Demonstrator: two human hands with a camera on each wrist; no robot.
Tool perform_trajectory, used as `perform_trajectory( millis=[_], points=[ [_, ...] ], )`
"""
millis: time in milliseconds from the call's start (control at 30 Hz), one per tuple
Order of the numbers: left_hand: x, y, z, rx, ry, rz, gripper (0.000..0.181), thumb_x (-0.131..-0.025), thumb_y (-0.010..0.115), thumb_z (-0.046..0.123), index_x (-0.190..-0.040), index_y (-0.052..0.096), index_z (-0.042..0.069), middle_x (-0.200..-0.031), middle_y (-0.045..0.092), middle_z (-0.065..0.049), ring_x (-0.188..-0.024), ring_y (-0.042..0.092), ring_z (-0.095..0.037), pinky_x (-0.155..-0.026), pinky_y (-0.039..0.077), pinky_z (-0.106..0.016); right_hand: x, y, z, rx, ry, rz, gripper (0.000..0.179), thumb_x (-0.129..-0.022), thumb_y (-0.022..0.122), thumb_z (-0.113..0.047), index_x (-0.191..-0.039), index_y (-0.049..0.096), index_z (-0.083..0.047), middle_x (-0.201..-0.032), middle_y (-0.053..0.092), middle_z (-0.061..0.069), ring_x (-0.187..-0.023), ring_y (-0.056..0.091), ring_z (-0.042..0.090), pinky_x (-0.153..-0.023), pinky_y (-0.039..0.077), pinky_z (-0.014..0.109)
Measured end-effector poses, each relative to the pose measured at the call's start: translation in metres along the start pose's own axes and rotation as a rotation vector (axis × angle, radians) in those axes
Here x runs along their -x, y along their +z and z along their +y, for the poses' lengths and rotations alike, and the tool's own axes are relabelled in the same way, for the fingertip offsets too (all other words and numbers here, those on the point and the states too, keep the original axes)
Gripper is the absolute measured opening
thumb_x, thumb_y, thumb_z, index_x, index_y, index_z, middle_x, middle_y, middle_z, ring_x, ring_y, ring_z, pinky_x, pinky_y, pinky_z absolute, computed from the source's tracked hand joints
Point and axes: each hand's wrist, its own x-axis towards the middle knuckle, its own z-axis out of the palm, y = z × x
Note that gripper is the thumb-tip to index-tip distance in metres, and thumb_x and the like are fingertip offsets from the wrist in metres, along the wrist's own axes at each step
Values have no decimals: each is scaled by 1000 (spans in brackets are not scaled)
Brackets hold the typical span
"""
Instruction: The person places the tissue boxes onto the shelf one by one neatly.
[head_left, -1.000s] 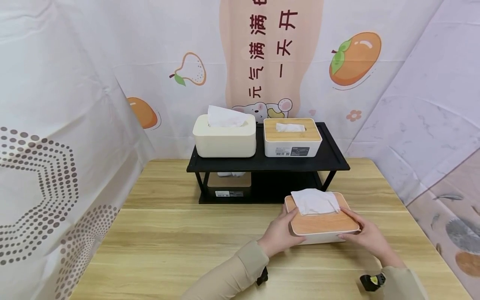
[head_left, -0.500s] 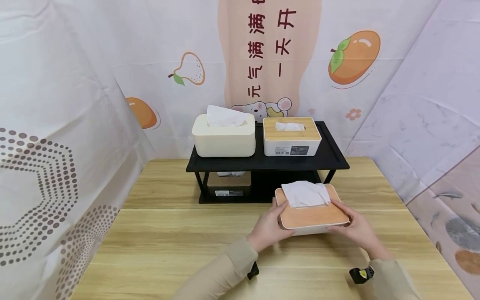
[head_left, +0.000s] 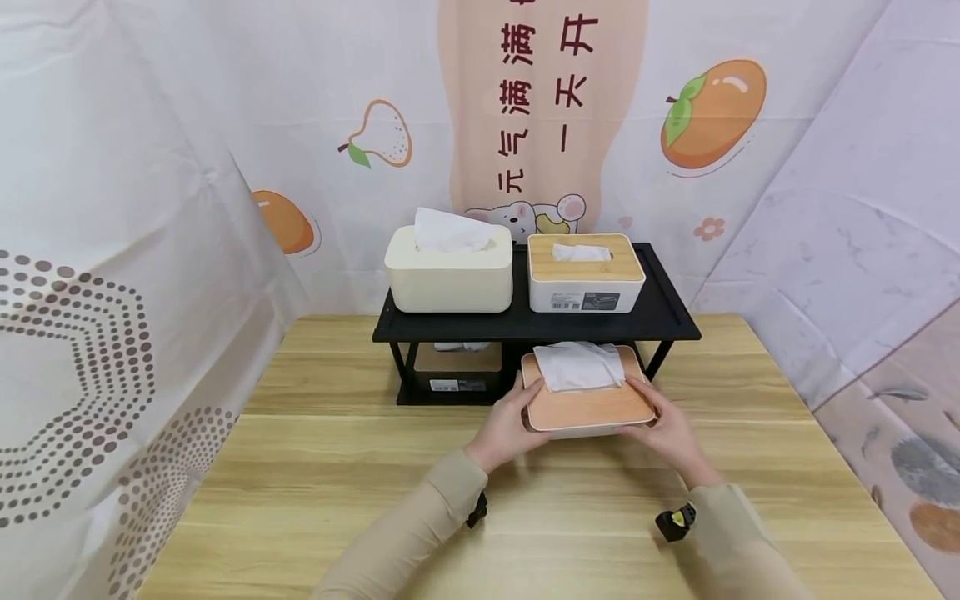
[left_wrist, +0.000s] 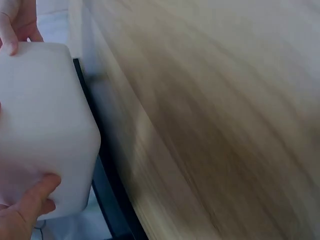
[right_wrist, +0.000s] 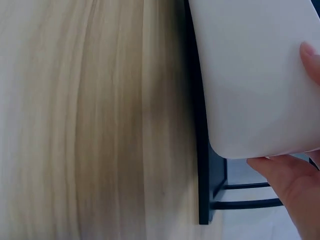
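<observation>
A white tissue box [head_left: 585,410] with a wood-coloured lid and a tissue sticking out is held off the table, in front of the lower shelf's right half. My left hand [head_left: 507,427] grips its left end, and my right hand [head_left: 663,427] grips its right end. In the left wrist view the white underside of the box [left_wrist: 45,115] shows, with a left thumb and finger on it. The right wrist view has the same white base [right_wrist: 260,80] beside the black rack, with right fingers at its end. Part of the fingers is hidden behind the box.
A black two-tier rack [head_left: 517,329] stands at the table's back. On top sit a cream tissue box [head_left: 450,287] and a white tissue box with bamboo lid [head_left: 585,292]. Another tissue box [head_left: 457,362] sits on the lower tier's left. Patterned cloth [head_left: 300,83] hangs behind and beside the wooden table [head_left: 337,467].
Both hands have carried the tissue box left and away from me, from the right of the table to the front of the rack's lower tier. The other boxes stay put.
</observation>
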Motion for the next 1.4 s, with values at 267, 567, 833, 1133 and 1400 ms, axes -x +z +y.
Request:
perform_trajectory(
  millis=[267, 567, 833, 1133, 1400],
  points=[
    [-1, -2, -9, -43, -64, -29, 79, -79, 77, 20, -145, 37, 7, -151, 15, -33, -136, 34, -37, -102, 42, -39, -7, 10, 8, 14, 34, -10, 81, -72, 82, -13, -142, 42, -4, -151, 28, 25, -129, 38, 39, -74, 38, 6],
    [-10, -5, -14, -67, -71, -56, 72, -85, 72, 23, -146, 35, 8, -151, 13, -35, -66, 64, -17, -74, 51, -25, -17, 12, 10, 34, 71, -32, 81, -76, 80, -15, -144, 38, -4, -153, 21, 28, -133, 34, 43, -77, 38, 3],
    [-23, -4, -10, -148, -107, -1, 63, -89, 67, 26, -143, 41, 9, -149, 24, -32, -133, 39, -39, -103, 42, -41, -29, 10, 2, 69, 56, 11, 73, -80, 76, -18, -142, 40, -3, -146, 36, 27, -115, 50, 34, -72, 44, 13],
    [-30, -2, -8, -175, -108, 54, 55, -90, 64, 23, -140, 47, 7, -148, 28, -30, -130, 42, -41, -99, 45, -43, -34, 14, 2, 150, 22, 91, 69, -80, 77, -22, -138, 46, -2, -135, 51, 23, -100, 55, 27, -70, 42, 16],
    [-38, 2, -7, -228, -122, 83, 51, -92, 62, 23, -138, 49, 4, -147, 32, -29, -126, 47, -38, -98, 47, -40, -37, 21, -1, 270, 3, 195, 61, -80, 77, -23, -130, 52, 0, -124, 57, 25, -80, 56, 29, -69, 45, 35]
  ],
)
